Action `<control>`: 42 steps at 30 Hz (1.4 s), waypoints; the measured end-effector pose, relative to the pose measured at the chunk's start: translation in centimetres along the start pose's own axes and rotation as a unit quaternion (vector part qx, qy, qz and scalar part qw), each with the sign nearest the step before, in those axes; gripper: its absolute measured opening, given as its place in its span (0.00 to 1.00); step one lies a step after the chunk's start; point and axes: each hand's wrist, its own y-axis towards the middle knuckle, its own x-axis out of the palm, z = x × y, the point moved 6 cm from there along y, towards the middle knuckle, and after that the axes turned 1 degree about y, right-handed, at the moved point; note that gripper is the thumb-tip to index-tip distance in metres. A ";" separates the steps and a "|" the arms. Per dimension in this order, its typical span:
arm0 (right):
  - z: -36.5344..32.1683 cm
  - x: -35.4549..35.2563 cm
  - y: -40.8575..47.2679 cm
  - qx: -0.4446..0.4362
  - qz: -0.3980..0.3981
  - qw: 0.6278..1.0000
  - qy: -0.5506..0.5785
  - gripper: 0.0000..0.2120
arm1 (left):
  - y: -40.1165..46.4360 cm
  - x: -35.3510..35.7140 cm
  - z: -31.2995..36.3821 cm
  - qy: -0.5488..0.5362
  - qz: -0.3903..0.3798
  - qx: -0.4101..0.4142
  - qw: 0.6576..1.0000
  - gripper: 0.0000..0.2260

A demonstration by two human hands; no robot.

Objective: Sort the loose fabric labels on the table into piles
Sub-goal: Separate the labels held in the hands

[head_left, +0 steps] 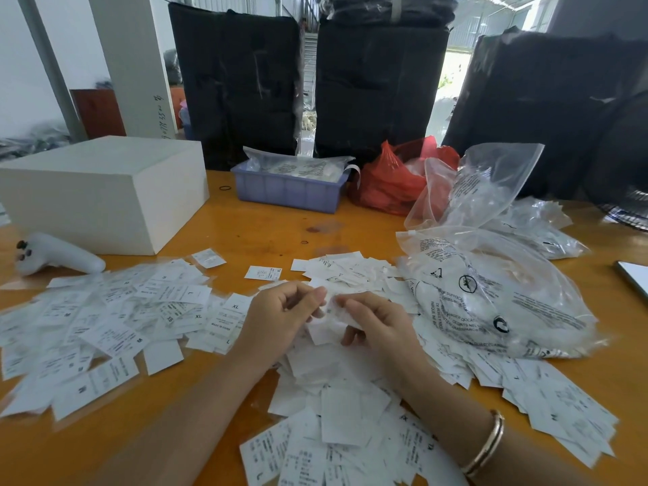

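Your left hand (280, 312) and right hand (371, 320) meet over the middle of the desk (245, 233), fingers (312, 295) pinching a few fabric labels (324, 331) lifted from the loose heap below. They look feather-light, limp and slippery, likely to cling together; pinch one by a corner or edge and peel it free

This is looking like a garment factory's packing area: tall black wrapped bales (378, 85) are standing behind the counter (266, 233), printed polybags (491, 299) are piling up at the right, and size labels (115, 320) (S, M, L, XL) are lying scattered everywhere.
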 end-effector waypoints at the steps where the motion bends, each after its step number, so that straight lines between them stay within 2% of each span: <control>1: 0.0 0.4 -0.2 0.000 -0.019 1.000 -0.016 0.07 | 0.0 0.0 0.1 0.008 0.001 0.008 1.000 0.12; 4: 0.0 0.7 -0.2 -0.005 -0.030 0.997 -0.068 0.07 | 0.0 0.1 0.1 0.023 -0.006 0.010 1.000 0.09; 6: -0.1 0.1 0.0 -0.004 -0.011 0.996 -0.088 0.06 | 0.0 0.3 -0.1 -0.019 -0.032 -0.009 0.999 0.04; 9: -0.3 -0.2 0.2 -0.011 -0.006 0.994 -0.107 0.09 | -0.3 0.6 0.1 -0.057 -0.070 -0.021 0.996 0.10; 12: -0.4 0.1 0.1 -0.019 -0.015 0.992 -0.120 0.10 | -0.2 0.5 0.7 -0.048 -0.056 0.000 0.997 0.04; 15: -0.4 0.1 0.1 -0.017 -0.017 0.993 -0.111 0.09 | -0.2 0.3 0.9 -0.059 -0.052 0.002 0.997 0.11; 19: -0.4 0.1 0.3 -0.024 -0.019 0.994 -0.104 0.09 | -0.3 0.7 0.9 -0.046 -0.073 0.011 0.996 0.08; 23: -0.7 0.2 0.2 -0.052 -0.010 0.995 -0.087 0.04 | 0.0 0.2 0.2 -0.053 -0.028 -0.014 0.998 0.11; 28: -1.7 -1.3 -0.3 -0.137 0.079 0.987 -0.027 0.18 | 0.1 -0.2 -0.2 -0.058 0.007 -0.033 0.998 0.11; 31: -1.9 -1.4 -0.4 -0.156 0.087 0.984 -0.022 0.21 | 0.2 -0.2 -0.5 -0.052 0.009 -0.041 0.998 0.11; 42: -1.6 -1.0 -0.4 -0.139 0.065 0.988 -0.037 0.23 | 0.2 0.0 -0.6 -0.022 0.001 -0.035 0.999 0.11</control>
